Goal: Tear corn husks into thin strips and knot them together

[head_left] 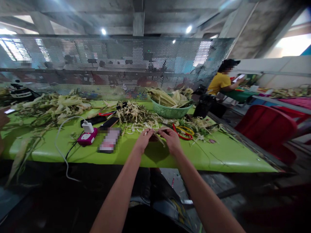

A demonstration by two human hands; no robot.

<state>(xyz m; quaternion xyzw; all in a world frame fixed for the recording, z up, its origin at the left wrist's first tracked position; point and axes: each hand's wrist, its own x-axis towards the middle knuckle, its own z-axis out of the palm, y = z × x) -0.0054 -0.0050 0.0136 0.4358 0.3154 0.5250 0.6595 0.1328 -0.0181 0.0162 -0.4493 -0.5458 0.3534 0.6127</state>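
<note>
Over the front part of the green table (194, 157), my left hand (145, 138) and my right hand (170, 138) are close together, fingers pinched on a thin pale strip of husk (160, 139) between them. Behind them lies a pile of dry husk pieces (134, 112). A green basket (167, 111) holding large husks (164, 98) stands farther back. Red-handled scissors (182, 134) and a yellow loop (187, 130) lie just right of my right hand.
Left of my hands are a phone (110, 140), a dark phone (109, 123) and a purple power socket (87, 136) with a white charger and cable. A husk heap (58, 106) covers the left. A seated person (218, 82) and red chair (267, 129) are at right.
</note>
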